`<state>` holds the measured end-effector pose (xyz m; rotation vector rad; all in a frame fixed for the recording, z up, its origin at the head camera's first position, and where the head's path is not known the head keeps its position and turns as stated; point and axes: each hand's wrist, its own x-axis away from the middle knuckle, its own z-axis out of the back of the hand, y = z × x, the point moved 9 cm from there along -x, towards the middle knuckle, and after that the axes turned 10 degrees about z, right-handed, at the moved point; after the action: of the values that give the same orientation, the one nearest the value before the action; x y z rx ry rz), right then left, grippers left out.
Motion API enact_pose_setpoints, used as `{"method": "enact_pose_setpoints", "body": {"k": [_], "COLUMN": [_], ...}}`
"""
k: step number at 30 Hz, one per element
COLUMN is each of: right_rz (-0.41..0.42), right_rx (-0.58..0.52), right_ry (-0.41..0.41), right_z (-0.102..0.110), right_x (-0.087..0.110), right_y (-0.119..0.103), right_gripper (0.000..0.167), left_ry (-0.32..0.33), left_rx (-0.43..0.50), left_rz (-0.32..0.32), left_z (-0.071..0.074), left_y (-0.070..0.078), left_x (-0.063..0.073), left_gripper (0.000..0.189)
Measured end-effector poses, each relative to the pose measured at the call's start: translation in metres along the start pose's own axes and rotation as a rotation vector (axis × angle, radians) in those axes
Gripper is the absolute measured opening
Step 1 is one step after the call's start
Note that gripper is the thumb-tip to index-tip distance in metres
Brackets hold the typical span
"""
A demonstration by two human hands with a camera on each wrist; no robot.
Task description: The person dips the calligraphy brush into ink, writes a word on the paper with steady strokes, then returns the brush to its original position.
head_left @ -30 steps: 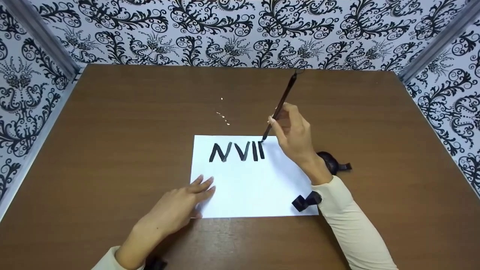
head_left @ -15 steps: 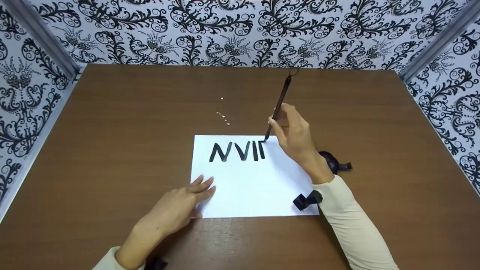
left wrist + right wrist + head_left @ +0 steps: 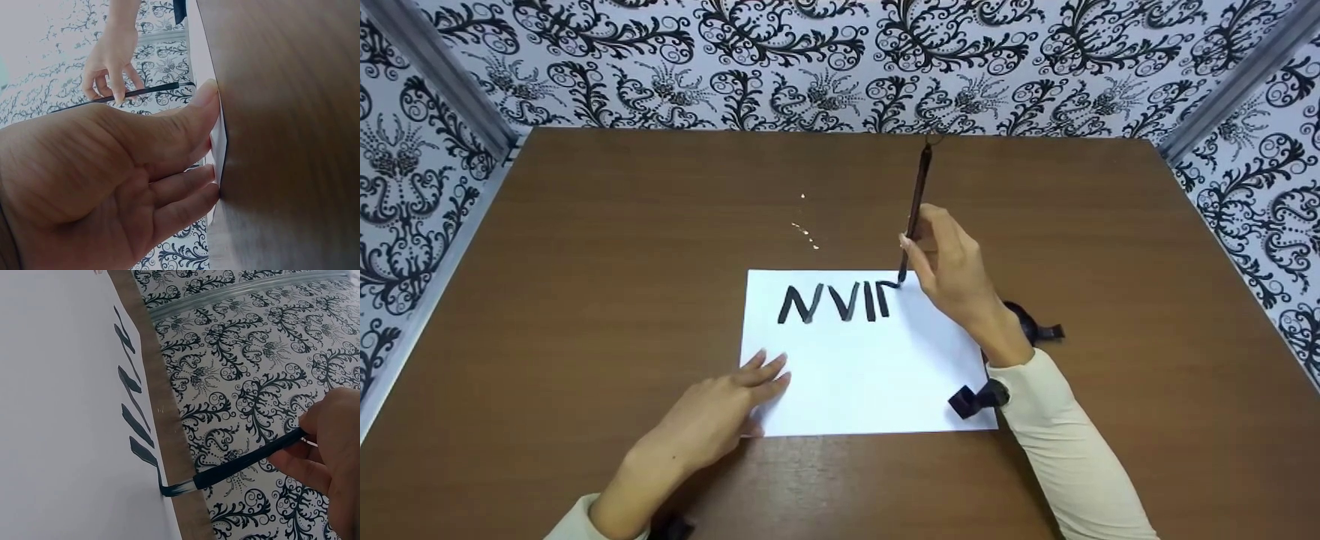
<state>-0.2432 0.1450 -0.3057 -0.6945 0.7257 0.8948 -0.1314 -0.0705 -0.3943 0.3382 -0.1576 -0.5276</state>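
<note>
Between its thumb and fingers my right hand (image 3: 952,274) pinches a dark-handled paintbrush (image 3: 916,191), held nearly upright with a small loop at its top. The bristles (image 3: 171,489) touch the white sheet of paper (image 3: 855,382) near its top edge, at the end of a short black stroke. Bold black strokes (image 3: 840,302) run along the upper part of the sheet, looking like N, V, I and a further letter. My left hand (image 3: 720,412) rests on the sheet's lower left corner with its fingers extended; the left wrist view shows the thumb (image 3: 197,112) at the paper's edge.
The sheet lies on a brown wooden table (image 3: 585,300). Several small pale specks (image 3: 810,236) mark the tabletop beyond the paper. A black strap (image 3: 979,397) is on the right wrist, over the paper's right edge. Black-and-white patterned walls (image 3: 810,67) stand behind and at the sides.
The brush tip has moved right along the top of the last letter, leaving a short black horizontal stroke. The brush's top has swung left toward upright. The left hand keeps its place.
</note>
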Motion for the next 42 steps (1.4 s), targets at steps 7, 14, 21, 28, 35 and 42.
{"method": "enact_pose_setpoints", "body": {"k": [7,14,21,28,35,42], "right_rz": [-0.008,-0.014,-0.033,-0.041,-0.025,-0.023], "right_rx": [0.044,0.031,0.008,-0.028,-0.037,-0.045], "right_ry": [-0.067,-0.118,-0.165,-0.187,-0.197,-0.198], "right_z": [-0.001,-0.002,-0.005,-0.008,-0.012,-0.015], "right_x": [-0.002,-0.004,-0.004,-0.005,-0.005,-0.006], "right_y": [-0.003,-0.007,-0.010,-0.014,-0.021,-0.025], "right_gripper": [0.030,0.030,0.028,0.030,0.031,0.031], "left_ry": [-0.001,-0.030,-0.027,-0.029,-0.033,-0.012], "left_rx": [0.009,0.027,0.029,0.025,0.017,0.014], "left_rz": [0.006,0.041,0.050,0.050,0.042,0.022], "left_z": [0.000,-0.002,-0.002,-0.002,-0.002,-0.001], "left_y": [0.000,-0.003,-0.003,-0.002,-0.002,-0.001], "left_x": [0.000,0.000,0.000,0.000,-0.001,0.000], "left_gripper": [0.062,0.062,0.063,0.064,0.063,0.064]}}
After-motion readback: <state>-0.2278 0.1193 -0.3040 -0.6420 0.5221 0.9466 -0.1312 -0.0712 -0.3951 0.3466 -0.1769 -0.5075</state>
